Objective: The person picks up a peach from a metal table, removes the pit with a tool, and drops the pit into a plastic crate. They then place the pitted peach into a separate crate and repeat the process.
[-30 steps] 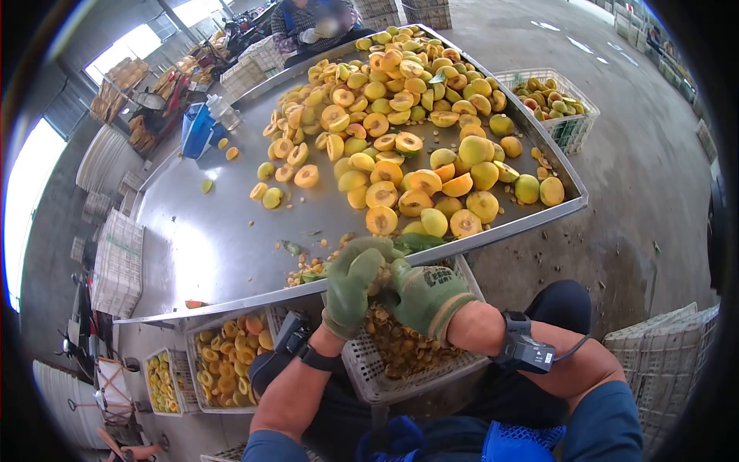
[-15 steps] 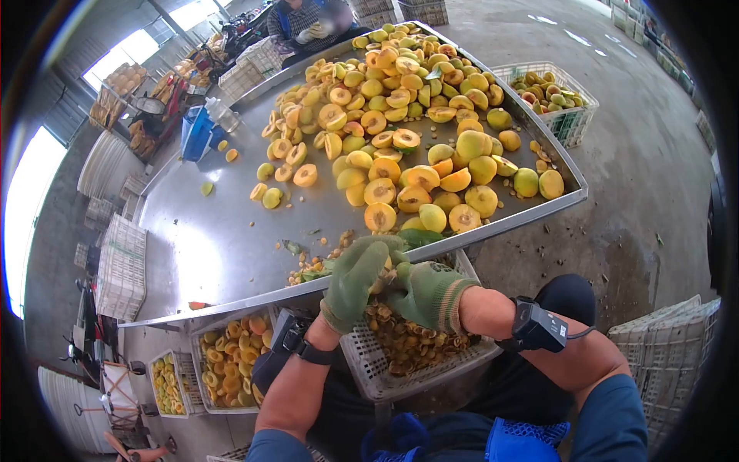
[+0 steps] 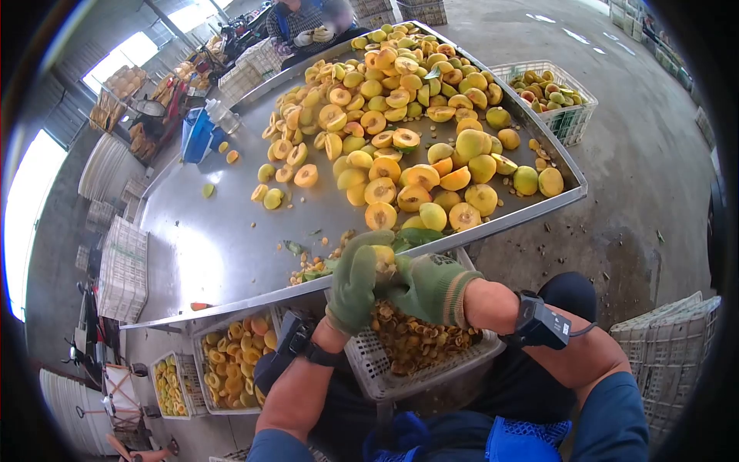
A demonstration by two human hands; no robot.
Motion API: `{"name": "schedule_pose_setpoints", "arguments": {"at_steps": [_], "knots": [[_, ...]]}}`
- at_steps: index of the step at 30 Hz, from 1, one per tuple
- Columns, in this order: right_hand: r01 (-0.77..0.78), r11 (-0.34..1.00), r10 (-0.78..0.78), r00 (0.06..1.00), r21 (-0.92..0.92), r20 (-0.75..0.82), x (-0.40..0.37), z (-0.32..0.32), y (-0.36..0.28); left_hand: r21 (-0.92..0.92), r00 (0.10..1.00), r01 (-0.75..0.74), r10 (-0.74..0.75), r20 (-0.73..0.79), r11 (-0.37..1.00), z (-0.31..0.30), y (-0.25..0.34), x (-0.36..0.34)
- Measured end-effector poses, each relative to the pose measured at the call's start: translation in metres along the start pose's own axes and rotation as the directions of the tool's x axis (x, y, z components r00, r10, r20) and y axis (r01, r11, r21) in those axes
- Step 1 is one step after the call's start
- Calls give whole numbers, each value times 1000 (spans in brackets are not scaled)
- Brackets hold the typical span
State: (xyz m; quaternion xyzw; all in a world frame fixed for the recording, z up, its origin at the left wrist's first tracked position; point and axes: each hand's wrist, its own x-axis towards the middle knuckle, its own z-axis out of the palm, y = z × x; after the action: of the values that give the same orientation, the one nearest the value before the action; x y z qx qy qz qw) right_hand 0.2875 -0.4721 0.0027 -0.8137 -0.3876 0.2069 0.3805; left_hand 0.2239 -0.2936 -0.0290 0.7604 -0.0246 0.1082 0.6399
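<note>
In a green work glove, my left hand [image 3: 356,283] is closed around a yellow peach [image 3: 384,262] at the table's near edge. My right hand [image 3: 429,289], gloved the same way, is curled close against the fruit; what its fingers hold is hidden. Below both hands stands a pale plastic crate [image 3: 369,385] with brown pits and scraps [image 3: 419,343] in it. The metal table [image 3: 212,239] in front bears a heap of whole and halved peaches [image 3: 385,100]. Small pits and green leaves [image 3: 419,236] lie by its near edge.
Crates of halved peaches [image 3: 231,362] stand at lower left, and another peach crate [image 3: 566,115] stands beyond the table's right side. A blue container [image 3: 197,137] and a clear bottle [image 3: 223,115] sit at the left edge. Across the table sits another person [image 3: 296,27] with gloved hands.
My hands have turned slightly, so more of the yellow peach shows between them. Both stay over the crate. The other person's gloved hands have shifted a little.
</note>
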Motion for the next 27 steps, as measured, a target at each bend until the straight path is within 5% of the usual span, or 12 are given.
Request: {"name": "schedule_pose_setpoints", "arguments": {"at_steps": [2,5,8,11,15,17,20,23,27], "knots": [[14,1000,-14,1000,20,3,-2,-4,-1,-20,997,65,-64,36,998,-3,5,4],[-7,1000,7,999,10,50,-3,-8,-5,254,977,-118,67,201,960,-15,-1,13],[88,995,-88,996,-47,3,3,5,10,192,979,-21,-18,202,981,-19,-1,15],[-132,862,34,978,489,204,6,-1,6,-47,999,8,-6,41,999,-7,8,11],[-322,819,132,912,476,389,-1,-23,-14,-17,996,-83,82,-27,996,3,-4,-3],[-354,833,160,890,425,426,0,-21,-11,126,990,-116,105,90,985,-10,0,1],[-148,888,18,957,434,289,3,-3,2,185,983,-109,78,167,977,-14,13,2],[-435,814,183,821,386,540,-2,-30,-15,140,978,-91,61,201,986,-12,23,3],[-558,609,51,736,563,675,-6,-36,-11,-3,983,-52,52,174,999,-8,19,1]]}}
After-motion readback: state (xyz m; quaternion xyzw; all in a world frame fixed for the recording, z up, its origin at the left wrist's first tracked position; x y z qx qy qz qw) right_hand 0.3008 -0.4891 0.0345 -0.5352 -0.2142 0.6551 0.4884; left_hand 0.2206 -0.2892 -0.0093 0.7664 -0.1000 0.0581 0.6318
